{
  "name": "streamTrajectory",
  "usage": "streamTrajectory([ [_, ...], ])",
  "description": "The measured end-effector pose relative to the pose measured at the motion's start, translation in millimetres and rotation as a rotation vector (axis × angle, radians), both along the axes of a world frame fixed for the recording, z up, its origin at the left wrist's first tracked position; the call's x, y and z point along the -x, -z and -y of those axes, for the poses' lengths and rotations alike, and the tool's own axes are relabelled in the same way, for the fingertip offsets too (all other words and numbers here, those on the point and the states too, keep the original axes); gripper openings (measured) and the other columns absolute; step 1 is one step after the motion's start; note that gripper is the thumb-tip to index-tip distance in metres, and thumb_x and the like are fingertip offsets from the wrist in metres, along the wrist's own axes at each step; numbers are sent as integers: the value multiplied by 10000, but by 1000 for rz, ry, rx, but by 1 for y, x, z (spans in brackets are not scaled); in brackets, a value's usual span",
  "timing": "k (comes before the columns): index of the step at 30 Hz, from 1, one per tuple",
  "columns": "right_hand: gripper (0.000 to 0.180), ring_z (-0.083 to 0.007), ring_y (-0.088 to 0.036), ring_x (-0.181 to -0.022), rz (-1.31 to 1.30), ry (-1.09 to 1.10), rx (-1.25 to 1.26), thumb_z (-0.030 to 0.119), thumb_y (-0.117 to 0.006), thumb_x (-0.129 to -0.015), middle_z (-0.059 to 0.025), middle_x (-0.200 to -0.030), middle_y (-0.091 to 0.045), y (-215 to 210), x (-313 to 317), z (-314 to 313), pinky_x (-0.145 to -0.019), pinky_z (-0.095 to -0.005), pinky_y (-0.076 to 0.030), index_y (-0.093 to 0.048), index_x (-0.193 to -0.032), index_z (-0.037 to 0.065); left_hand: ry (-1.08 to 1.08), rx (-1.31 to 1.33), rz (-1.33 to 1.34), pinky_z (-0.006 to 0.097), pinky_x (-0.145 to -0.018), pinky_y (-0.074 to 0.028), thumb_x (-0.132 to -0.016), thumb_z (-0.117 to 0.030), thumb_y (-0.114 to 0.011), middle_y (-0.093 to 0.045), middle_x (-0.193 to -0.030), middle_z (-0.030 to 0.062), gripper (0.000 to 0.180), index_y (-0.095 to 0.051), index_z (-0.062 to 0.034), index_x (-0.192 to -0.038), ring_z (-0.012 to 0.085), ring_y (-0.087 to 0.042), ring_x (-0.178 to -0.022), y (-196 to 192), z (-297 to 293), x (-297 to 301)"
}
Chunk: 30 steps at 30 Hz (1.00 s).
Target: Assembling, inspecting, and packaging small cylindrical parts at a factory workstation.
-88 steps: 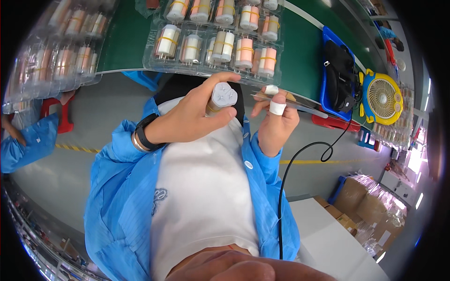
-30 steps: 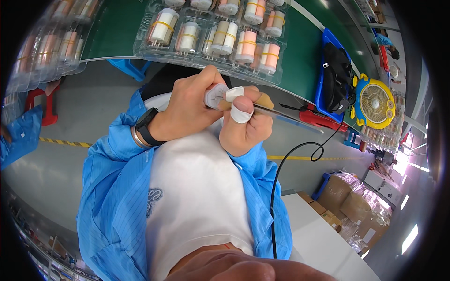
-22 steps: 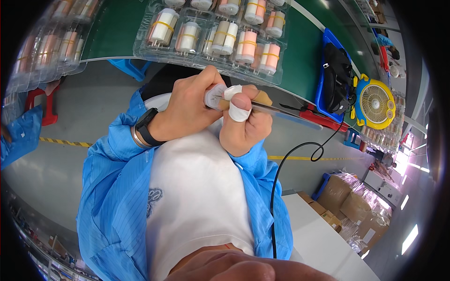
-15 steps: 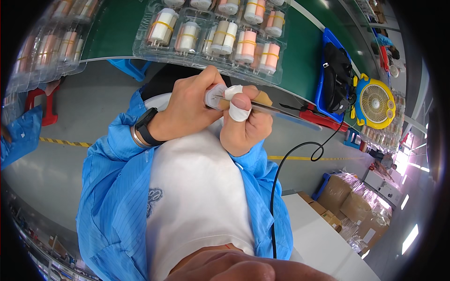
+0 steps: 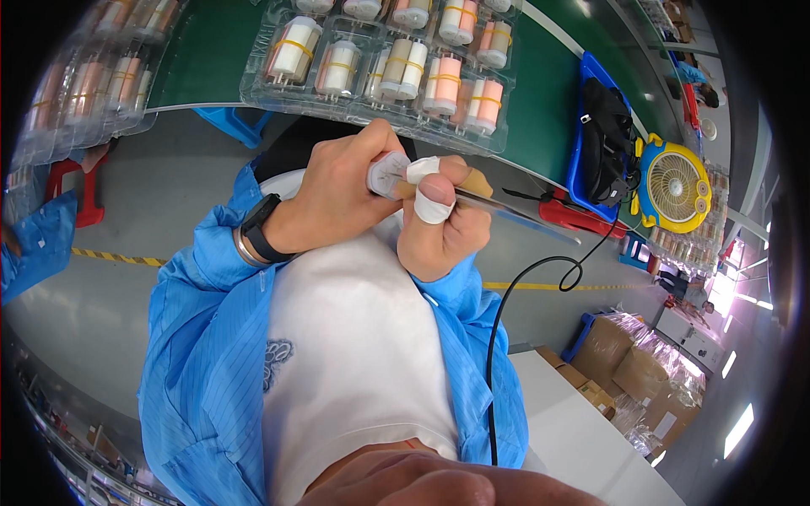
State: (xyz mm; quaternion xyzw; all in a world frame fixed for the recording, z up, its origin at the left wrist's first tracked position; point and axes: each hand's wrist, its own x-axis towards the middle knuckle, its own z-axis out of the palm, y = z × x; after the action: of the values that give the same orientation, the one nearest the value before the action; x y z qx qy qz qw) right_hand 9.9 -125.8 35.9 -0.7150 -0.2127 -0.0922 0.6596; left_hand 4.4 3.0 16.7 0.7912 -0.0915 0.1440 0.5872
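My left hand (image 5: 342, 185) is closed around a small part with a round whitish end cap (image 5: 386, 174); its body is hidden in the fist. Opposite it, my right hand (image 5: 443, 240) pinches a long, thin metal tool (image 5: 527, 218) that looks like tweezers. White tape (image 5: 433, 208) wraps its thumb and a finger. The tool's narrow end meets the face of the cap, while its broad end sticks out to the right. Both hands are close together in front of my chest, just short of the table edge.
A clear plastic tray (image 5: 291, 102) of banded white, pink and grey cylinders lies on the green table (image 5: 207, 63). More trays stand at the left. To the right are a blue bin (image 5: 582, 177) with a black bag, a yellow fan (image 5: 677, 187) and a black cable (image 5: 492, 371).
Both hands keep the same grip and place. The metal tool has turned slightly, its broad end showing narrower and a little lower.
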Motion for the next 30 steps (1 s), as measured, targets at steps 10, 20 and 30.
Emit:
streamTrajectory([
  [10, 279, -93, -504, -618, 27, 33, 26, 231, -561, -941, -81, -743, -609, 0, -1, -2, -521, -234, -386, -575, -913, -46, 16, -19, 2, 345, -522, -468, -644, -115, -802, -594, -706, 114, 384, -481, -51, -844, 308, -623, -642, 0, 0, 1],
  [20, 282, -94, -495, -610, 78, -41, 48, 244, -542, -949, -80, -733, -593, -3, -3, 0, -525, -233, -383, -555, -889, -31, 37, -57, 33, 360, -531, -474, -651, -142, -803, -602, -710, 112, 379, -491, -59, -850, 312, -625, -642, -3, -4, -1],
  [30, 167, -175, -566, -650, -25, -10, 25, 94, -636, -875, -124, -765, -606, -2, -4, 4, -586, -267, -458, -566, -883, -57, 83, 25, -29, 345, -534, -476, -647, -145, -805, -602, -703, 119, 379, -498, -53, -850, 313, -628, -642, 0, -2, 0],
])
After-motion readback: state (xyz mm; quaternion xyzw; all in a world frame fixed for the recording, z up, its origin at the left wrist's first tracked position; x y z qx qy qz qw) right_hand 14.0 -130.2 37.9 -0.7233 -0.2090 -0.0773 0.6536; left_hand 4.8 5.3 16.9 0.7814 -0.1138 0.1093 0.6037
